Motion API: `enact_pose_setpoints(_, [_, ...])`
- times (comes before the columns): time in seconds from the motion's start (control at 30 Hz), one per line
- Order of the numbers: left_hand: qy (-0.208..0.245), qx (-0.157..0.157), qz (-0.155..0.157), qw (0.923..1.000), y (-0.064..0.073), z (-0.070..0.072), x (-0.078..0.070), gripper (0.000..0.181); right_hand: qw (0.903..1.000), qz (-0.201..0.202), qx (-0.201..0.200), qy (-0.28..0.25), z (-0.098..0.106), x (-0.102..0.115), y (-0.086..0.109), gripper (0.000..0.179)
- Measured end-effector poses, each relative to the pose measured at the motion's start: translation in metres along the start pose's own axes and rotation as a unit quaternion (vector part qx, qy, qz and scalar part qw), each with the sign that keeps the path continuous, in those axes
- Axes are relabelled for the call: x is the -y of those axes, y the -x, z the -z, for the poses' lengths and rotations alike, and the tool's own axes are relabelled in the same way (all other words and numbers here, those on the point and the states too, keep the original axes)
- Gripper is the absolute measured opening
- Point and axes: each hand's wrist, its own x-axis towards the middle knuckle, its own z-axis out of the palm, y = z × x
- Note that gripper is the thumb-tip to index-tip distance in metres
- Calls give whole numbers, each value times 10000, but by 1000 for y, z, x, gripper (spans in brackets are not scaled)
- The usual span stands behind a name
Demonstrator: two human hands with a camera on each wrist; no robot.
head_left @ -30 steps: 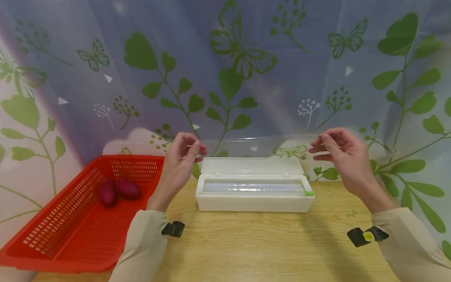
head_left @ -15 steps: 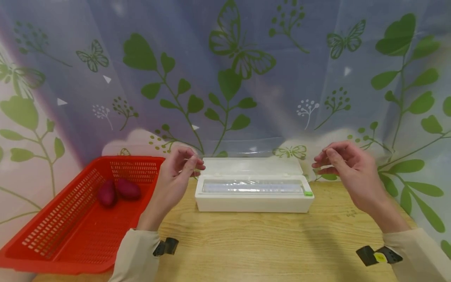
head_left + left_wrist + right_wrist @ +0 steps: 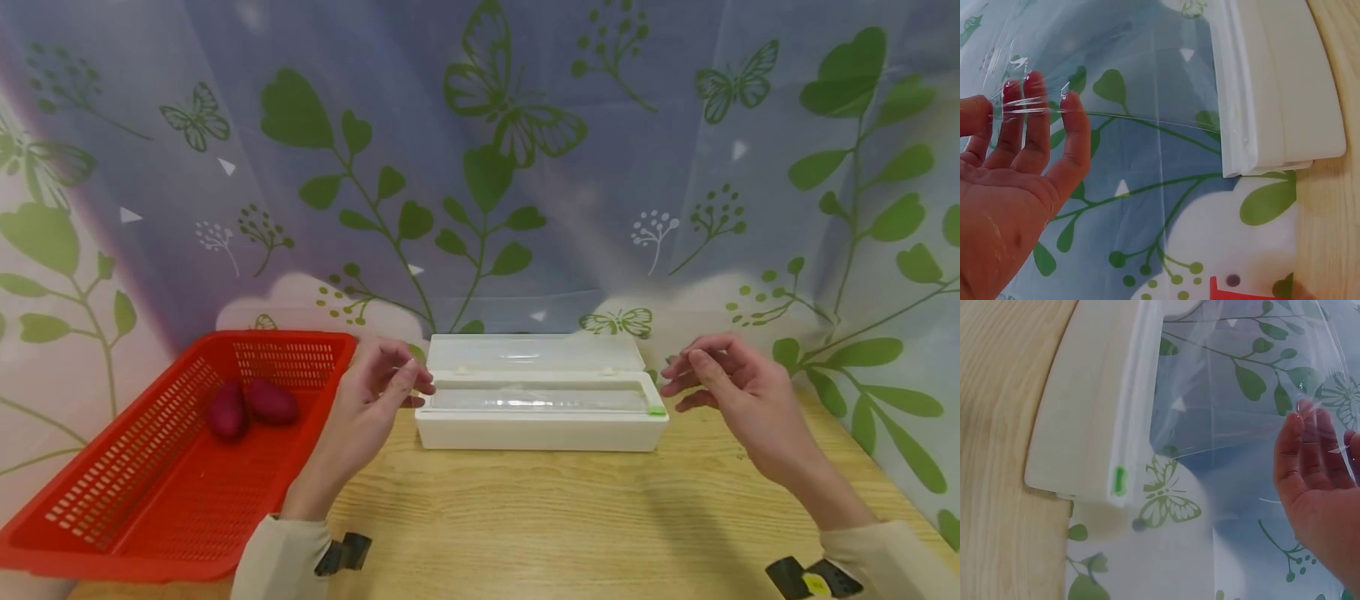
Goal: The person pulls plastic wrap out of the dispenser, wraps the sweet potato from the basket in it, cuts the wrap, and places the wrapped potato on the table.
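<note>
Film (image 3: 1154,81) of clear plastic, pinched by the left hand (image 3: 372,392) and right hand (image 3: 738,404), stretches from the white box (image 3: 540,436) on the table (image 3: 540,517); inside lies its roll (image 3: 540,401). Red basket (image 3: 187,500) contains two purple vegetables (image 3: 228,411).

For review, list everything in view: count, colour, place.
Basket: 1, red, left
Oblong items: 2, purple, in basket
Box: 1, white, table centre
Lid: 1, translucent, open behind box
Roll: 1, pale, in box
Tab: 1, green, box's right
Film: 1 sheet, clear, box to hands
Table: 1, light wood, beneath
Backdrop: 1, blue-white, green print, behind
Wristbands: 2, black, at cuffs
Sleeves: 2, beige, forearms
Left hand: 1, bare, box's left
Right hand: 1, bare, box's right
</note>
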Motion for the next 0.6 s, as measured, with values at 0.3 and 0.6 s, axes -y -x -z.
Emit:
enact_pose_setpoints(0.3, [23, 635, 342, 9974, 18, 0, 15, 11, 9981, -404, 433, 155, 3, -20, 21, 16])
enact_pose_setpoints(0.6, [-29, 1021, 732, 9921, 42, -4, 37, 13, 9927, -697, 984, -7, 6, -44, 44, 16])
